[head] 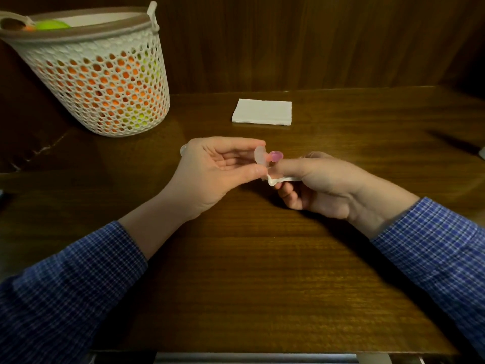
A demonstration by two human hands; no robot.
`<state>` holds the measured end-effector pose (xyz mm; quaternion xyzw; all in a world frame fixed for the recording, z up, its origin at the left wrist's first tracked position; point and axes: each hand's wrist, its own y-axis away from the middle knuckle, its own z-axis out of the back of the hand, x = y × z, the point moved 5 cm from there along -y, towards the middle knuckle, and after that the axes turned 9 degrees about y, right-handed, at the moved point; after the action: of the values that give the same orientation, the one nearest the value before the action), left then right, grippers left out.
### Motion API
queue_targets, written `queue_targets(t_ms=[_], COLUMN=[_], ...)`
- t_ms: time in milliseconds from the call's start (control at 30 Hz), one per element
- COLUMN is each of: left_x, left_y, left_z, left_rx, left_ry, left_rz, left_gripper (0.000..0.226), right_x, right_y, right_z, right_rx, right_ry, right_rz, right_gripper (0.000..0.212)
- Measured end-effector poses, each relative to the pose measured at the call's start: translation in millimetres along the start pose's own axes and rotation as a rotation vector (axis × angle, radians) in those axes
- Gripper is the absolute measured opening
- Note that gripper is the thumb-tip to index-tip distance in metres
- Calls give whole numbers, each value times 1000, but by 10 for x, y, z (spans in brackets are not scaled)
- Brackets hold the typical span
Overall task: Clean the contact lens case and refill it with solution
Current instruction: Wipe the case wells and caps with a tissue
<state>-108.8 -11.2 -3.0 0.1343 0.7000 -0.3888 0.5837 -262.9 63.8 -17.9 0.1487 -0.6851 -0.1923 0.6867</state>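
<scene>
1. We see the left hand (pixel 217 169) pinching the contact lens case (pixel 266 158) above the worktop (pixel 262 271); the right hand (pixel 322 185) grips a wad of tissue (pixel 278 179) under it.
2. We judge the small case could slip from so light a pinch during wiping.
3. We cannot tell whether its wells hold liquid.
4. The basket (pixel 110 106) holds orange and green items; a folded napkin (pixel 262 112) lies behind.

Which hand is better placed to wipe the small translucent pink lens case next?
Probably the right hand: it already pinches the crumpled white tissue beside the lens case, which the left hand holds.
</scene>
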Motion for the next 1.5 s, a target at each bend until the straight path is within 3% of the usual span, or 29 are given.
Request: queue_targets(t_ms=[100,233,333,567,900,1033,1133,1333,1500], left_x=[68,198,204,236,216,123,59,0,24], left_y=[-40,-25,-12,5,51,83,79,74,34], left_z=[74,75,9,-50,-72,-75,-79,-71,-75], left_rx=[-50,-19,54,128,161,209,175,120,137], left_ry=[211,405,428,356,68,-95,-153,-305,-296], left_rz=[196,466,517,548,439,358,264,78,80], left_gripper=[30,24,27,29,39,26,29,23,25], right_x=[71,229,262,231,140,98,75,-33,39], right_y=[31,106,142,135,105,106,78,19,56], right_z=[106,271,258,178,157,103,60,-20,23], right_rx=[12,-203,-263,-270,-316,-353,-319,-127,-159], right_ry=[-26,186,312,429,508,508,348,-9,117], right_rz=[106,506,674,753,601,585,527,222,403], right_gripper=[3,3,4,11,17,11,9,5,14])
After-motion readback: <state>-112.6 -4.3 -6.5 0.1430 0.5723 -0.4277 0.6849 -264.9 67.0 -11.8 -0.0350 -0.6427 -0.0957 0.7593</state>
